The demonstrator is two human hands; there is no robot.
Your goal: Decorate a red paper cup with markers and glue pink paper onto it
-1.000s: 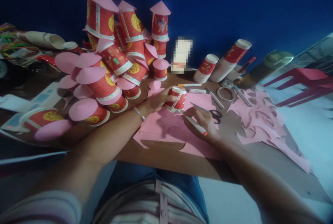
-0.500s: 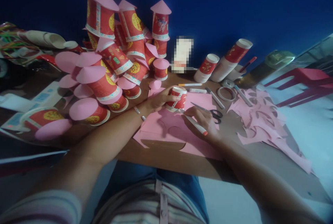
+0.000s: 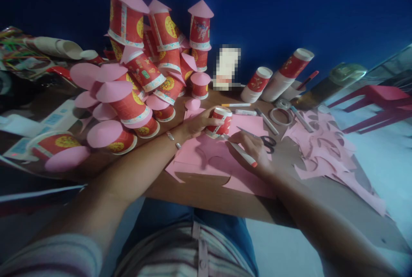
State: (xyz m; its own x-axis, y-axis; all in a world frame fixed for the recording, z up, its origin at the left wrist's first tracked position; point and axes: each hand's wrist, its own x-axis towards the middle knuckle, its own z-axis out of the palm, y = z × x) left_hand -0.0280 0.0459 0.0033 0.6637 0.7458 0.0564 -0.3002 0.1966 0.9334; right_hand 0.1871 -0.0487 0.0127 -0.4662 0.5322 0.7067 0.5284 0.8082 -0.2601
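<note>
My left hand (image 3: 196,124) keeps its grip on the red cup (image 3: 219,122) standing on the pink paper (image 3: 206,156), my right hand (image 3: 252,148) still grasping the pen (image 3: 240,151) at its base, nothing shifted.

The cup (image 3: 219,122) under the left hand (image 3: 197,123) looks like printed paper, red with a slight sheen and a white rim. The sheet (image 3: 206,156) beneath it is matt pink paper, smooth, with clean cut edges. The pen (image 3: 240,150) in the right hand (image 3: 252,150) seems smooth white plastic with a red end. The bench (image 3: 199,195) shows a brown, dull wood-like face. The heaped cups (image 3: 135,96) carry the same faintly shiny print and matt pink paper cones. The scissors (image 3: 262,139) have bright metal blades and dark plastic handles. The offcuts (image 3: 322,148) are thin matt pink paper
</note>
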